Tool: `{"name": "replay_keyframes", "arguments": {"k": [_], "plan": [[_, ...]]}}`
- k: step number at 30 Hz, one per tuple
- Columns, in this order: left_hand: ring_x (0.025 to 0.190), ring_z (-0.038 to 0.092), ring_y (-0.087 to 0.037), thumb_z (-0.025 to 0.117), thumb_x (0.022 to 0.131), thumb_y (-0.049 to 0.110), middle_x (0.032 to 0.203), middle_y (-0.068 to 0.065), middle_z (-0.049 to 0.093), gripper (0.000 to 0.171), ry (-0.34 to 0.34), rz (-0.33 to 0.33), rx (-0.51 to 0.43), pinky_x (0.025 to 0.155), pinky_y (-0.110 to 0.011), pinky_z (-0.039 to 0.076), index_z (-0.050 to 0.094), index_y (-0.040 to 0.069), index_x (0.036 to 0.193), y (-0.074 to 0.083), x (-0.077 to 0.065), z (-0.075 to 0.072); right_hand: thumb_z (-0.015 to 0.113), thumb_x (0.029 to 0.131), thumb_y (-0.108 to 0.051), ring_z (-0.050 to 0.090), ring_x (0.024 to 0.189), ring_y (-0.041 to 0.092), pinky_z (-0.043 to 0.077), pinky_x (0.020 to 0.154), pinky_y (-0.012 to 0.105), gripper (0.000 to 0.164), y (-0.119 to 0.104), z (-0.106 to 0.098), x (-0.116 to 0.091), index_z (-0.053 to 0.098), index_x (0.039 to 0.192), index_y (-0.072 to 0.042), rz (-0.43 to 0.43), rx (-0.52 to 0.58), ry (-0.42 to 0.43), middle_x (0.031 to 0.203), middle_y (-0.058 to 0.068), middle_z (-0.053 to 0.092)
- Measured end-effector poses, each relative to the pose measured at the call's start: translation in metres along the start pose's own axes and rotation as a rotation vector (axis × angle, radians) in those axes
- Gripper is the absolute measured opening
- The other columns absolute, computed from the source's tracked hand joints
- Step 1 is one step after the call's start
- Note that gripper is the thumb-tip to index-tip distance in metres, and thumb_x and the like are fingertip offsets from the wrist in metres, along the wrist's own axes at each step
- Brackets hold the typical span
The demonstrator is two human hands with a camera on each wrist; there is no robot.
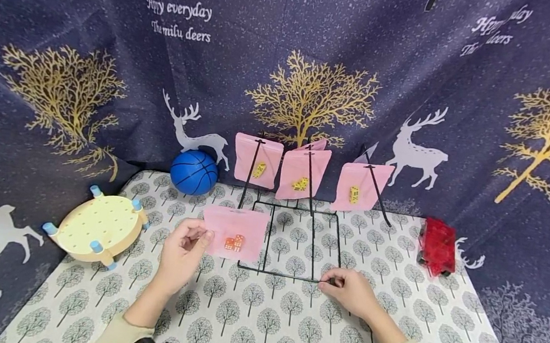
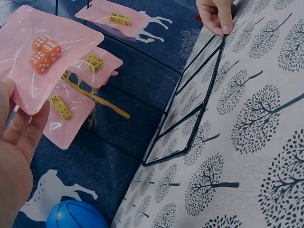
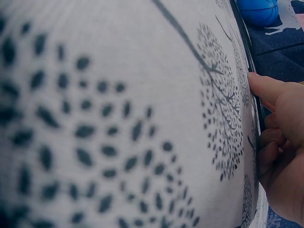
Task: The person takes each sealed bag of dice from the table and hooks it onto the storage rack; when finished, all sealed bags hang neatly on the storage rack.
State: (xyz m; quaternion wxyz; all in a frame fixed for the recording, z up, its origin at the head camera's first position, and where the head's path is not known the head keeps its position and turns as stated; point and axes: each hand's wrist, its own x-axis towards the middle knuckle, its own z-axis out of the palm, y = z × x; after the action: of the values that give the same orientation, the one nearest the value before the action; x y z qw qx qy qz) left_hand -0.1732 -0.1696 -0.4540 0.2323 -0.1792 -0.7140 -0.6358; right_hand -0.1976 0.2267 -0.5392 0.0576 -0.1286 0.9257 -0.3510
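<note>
My left hand (image 1: 183, 254) pinches the side edge of a pink pouch (image 1: 235, 225) holding orange-red dice (image 2: 46, 53). It holds the pouch up in front of the left part of a black wire rack (image 1: 276, 274). At the rack's front right corner, the thumb and fingers of my right hand (image 1: 350, 292) grip the thin bar. Pink pouches with yellow dice hang from the rack's prongs: one on the left (image 1: 246, 154), one in the middle (image 1: 290, 167) with another pouch behind it, and one on the right (image 1: 347, 180).
A blue ball (image 1: 194, 172) sits at the back left of the table (image 1: 248, 315). Nearer on the left is a round cream pegged piece (image 1: 98, 225) with blue-tipped legs. A red toy car (image 1: 439, 247) stands at the right edge. Behind hangs a dark deer-print cloth (image 1: 292, 20).
</note>
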Motion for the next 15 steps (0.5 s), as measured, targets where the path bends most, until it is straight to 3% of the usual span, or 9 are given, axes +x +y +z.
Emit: {"name": "replay_keyframes", "arguments": {"k": [2,15], "plan": [[0.082,0.061,-0.016,0.059,0.089,-0.007,0.091,-0.011,0.066,0.014,0.005,0.019,-0.011,0.075,-0.024,0.051,0.056,-0.004,0.102,-0.0073,-0.0002,-0.0001,0.073,0.081,-0.042,0.033,0.046,0.004,0.037,0.045,0.023,0.008,0.0010,0.0002,0.0004,0.067,0.087,-0.038,-0.001,0.002,-0.004,0.054,-0.009,0.042],[0.082,0.061,-0.018,0.059,0.090,-0.006,0.090,-0.013,0.064,0.015,0.015,0.006,-0.043,0.077,-0.025,0.051,0.057,-0.003,0.104,-0.0063,0.0059,0.0067,0.072,0.081,-0.045,0.031,0.046,0.004,0.038,0.048,0.025,0.009,0.0024,0.0007,0.0008,0.067,0.087,-0.041,-0.010,-0.017,0.006,0.054,-0.009,0.040]]}}
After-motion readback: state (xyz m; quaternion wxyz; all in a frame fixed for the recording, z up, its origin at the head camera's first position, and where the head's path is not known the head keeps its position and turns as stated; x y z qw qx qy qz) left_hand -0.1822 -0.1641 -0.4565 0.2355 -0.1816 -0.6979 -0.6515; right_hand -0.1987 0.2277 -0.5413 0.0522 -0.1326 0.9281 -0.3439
